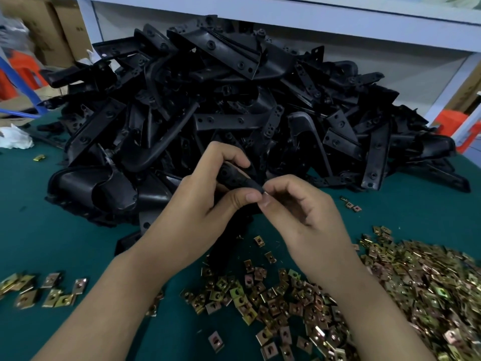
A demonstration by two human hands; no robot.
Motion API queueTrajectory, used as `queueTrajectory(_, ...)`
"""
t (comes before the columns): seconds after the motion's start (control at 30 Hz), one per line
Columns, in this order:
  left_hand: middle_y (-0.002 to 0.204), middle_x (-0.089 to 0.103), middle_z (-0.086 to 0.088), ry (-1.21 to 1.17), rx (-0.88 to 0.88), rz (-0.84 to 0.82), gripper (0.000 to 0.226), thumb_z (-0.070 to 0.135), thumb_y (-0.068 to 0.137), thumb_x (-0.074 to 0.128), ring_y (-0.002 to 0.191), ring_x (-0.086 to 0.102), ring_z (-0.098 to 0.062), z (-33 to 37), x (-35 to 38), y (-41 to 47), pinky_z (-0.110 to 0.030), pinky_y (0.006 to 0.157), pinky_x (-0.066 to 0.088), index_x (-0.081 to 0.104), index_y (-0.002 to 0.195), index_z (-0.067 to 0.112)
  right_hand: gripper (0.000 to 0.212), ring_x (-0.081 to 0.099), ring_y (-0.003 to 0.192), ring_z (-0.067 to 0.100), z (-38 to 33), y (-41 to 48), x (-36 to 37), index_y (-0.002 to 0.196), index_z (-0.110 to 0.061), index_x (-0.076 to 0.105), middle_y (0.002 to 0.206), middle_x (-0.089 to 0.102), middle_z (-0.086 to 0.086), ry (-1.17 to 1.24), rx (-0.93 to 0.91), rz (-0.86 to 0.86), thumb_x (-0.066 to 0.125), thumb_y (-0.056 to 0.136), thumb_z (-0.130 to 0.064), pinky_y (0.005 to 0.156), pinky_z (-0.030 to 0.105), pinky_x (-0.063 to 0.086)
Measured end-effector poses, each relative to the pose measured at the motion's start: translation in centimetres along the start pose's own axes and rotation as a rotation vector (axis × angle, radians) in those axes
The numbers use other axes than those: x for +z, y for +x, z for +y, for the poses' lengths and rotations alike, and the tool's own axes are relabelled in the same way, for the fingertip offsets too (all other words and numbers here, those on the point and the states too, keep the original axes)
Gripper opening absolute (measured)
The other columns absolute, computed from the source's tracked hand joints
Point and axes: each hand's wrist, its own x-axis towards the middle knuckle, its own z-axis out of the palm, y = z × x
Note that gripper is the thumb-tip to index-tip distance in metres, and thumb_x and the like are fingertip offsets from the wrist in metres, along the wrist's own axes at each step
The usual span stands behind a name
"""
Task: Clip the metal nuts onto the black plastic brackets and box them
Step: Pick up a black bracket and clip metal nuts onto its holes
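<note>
The work surface is covered by a dark green cloth (pixel 39 217). A crumpled white rag (pixel 14 138) is laid at its left edge. Orange plastic stools (pixel 24 71) are seen beyond it, and a white shelf frame (pixel 338 24) is set behind.

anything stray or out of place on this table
One metal nut lies alone at the far left of the green table, near a crumpled white wad, well away from the nut piles. A few more nuts sit stray right of the bracket heap.

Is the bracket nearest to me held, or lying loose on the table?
Held: the left hand grips the bracket; the right hand pinches at its end.
</note>
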Motion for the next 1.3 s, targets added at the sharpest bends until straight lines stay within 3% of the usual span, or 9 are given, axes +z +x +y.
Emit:
queueTrajectory(0.23, 0.091, 0.064, 0.006, 0.088, 0.036, -0.103, 0.023, 0.035, 0.102, 0.057, 0.072, 0.061, -0.022, -0.1, 0.1, -0.3, -0.038, 0.061, 0.047, 0.043, 0.120, 0.040, 0.011, 0.061, 0.095, 0.006, 0.4, 0.1, -0.8, 0.096, -0.026, 0.068, 0.094, 0.064, -0.011, -0.187, 0.063, -0.233, 0.062, 0.098, -0.017, 0.078, 0.013, 0.044)
queueTrajectory(0.43, 0.091, 0.065, 0.003, 0.022, 0.034, 0.020, 0.039, 0.042, 0.097, 0.064, 0.082, 0.065, -0.024, -0.2, 0.1, -0.2, -0.045, 0.069, 0.055, 0.032, 0.119, 0.034, 0.014, 0.064, 0.099, 0.001, 0.7, 0.4, -1.3, 0.099, -0.032, 0.074, 0.098, 0.069, -0.015, -0.135, 0.124, -0.128, 0.060, 0.098, -0.034, 0.080, 0.012, 0.044)
queueTrajectory(0.53, 0.099, 0.065, 0.005, -0.002, 0.057, 0.126, 0.036, 0.033, 0.098, 0.062, 0.092, 0.066, -0.023, -0.1, -0.3, 0.1, -0.046, 0.076, 0.056, 0.027, 0.109, 0.034, 0.025, 0.064, 0.077, -0.005, 1.9, 0.6, -1.8, 0.090, -0.032, 0.073, 0.082, 0.071, -0.017, -0.191, 0.304, 0.005, 0.053, 0.100, -0.043, 0.064, 0.009, 0.045)
queueTrajectory(0.63, 0.110, 0.059, 0.010, 0.060, 0.106, 0.151, 0.025, 0.025, 0.103, 0.048, 0.093, 0.060, -0.022, -0.2, -0.5, 0.2, -0.040, 0.080, 0.053, 0.025, 0.106, 0.034, 0.008, 0.059, 0.076, -0.010, 2.5, 0.0, -0.6, 0.093, -0.035, 0.070, 0.078, 0.064, -0.017, -0.489, 0.370, -0.148, 0.071, 0.090, -0.042, 0.060, 0.001, 0.042)
queueTrajectory(0.7, 0.112, 0.055, 0.007, 0.105, 0.139, 0.151, 0.026, 0.017, 0.106, 0.041, 0.096, 0.055, -0.017, -0.3, -0.6, 0.3, -0.028, 0.082, 0.050, 0.023, 0.107, 0.036, 0.015, 0.056, 0.080, -0.013, 2.9, -0.2, 0.3, 0.094, -0.036, 0.071, 0.079, 0.062, -0.018, -0.545, 0.347, -0.158, 0.078, 0.084, -0.045, 0.063, 0.002, 0.042)
queueTrajectory(0.9, 0.107, 0.053, 0.011, 0.066, 0.095, 0.134, 0.025, 0.019, 0.105, 0.044, 0.088, 0.052, -0.014, -0.3, -0.7, 0.2, -0.021, 0.073, 0.047, 0.025, 0.116, 0.029, 0.013, 0.057, 0.077, -0.012, 2.9, -0.4, 0.7, 0.082, -0.033, 0.067, 0.079, 0.063, -0.015, -0.567, 0.314, -0.152, 0.071, 0.093, -0.026, 0.061, 0.004, 0.042)
queueTrajectory(1.03, 0.094, 0.069, 0.001, -0.103, -0.002, 0.163, 0.038, 0.036, 0.091, 0.067, 0.080, 0.066, -0.018, 0.6, -1.0, 0.2, -0.025, 0.066, 0.053, 0.032, 0.107, 0.037, 0.017, 0.058, 0.087, -0.011, 2.8, -0.3, 0.3, 0.097, -0.033, 0.069, 0.088, 0.065, -0.019, -0.500, 0.322, -0.111, 0.064, 0.097, -0.018, 0.067, 0.003, 0.043)
queueTrajectory(1.17, 0.088, 0.073, 0.002, -0.105, -0.084, 0.136, 0.028, 0.040, 0.085, 0.073, 0.079, 0.070, -0.021, 1.1, -1.0, 0.2, -0.038, 0.065, 0.056, 0.051, 0.101, 0.034, 0.021, 0.064, 0.080, -0.005, 2.6, 0.2, -0.8, 0.084, -0.034, 0.069, 0.079, 0.070, -0.016, -0.283, 0.327, -0.015, 0.068, 0.095, -0.016, 0.065, 0.006, 0.045)
queueTrajectory(1.3, 0.087, 0.071, 0.004, -0.136, -0.068, 0.094, 0.019, 0.033, 0.091, 0.067, 0.081, 0.065, -0.015, 1.3, -0.8, 0.4, -0.024, 0.070, 0.051, 0.061, 0.108, 0.026, 0.011, 0.069, 0.074, 0.003, 2.2, 0.6, -1.6, 0.087, -0.024, 0.075, 0.080, 0.074, -0.009, 0.111, 0.339, 0.087, 0.073, 0.089, -0.013, 0.068, 0.012, 0.051)
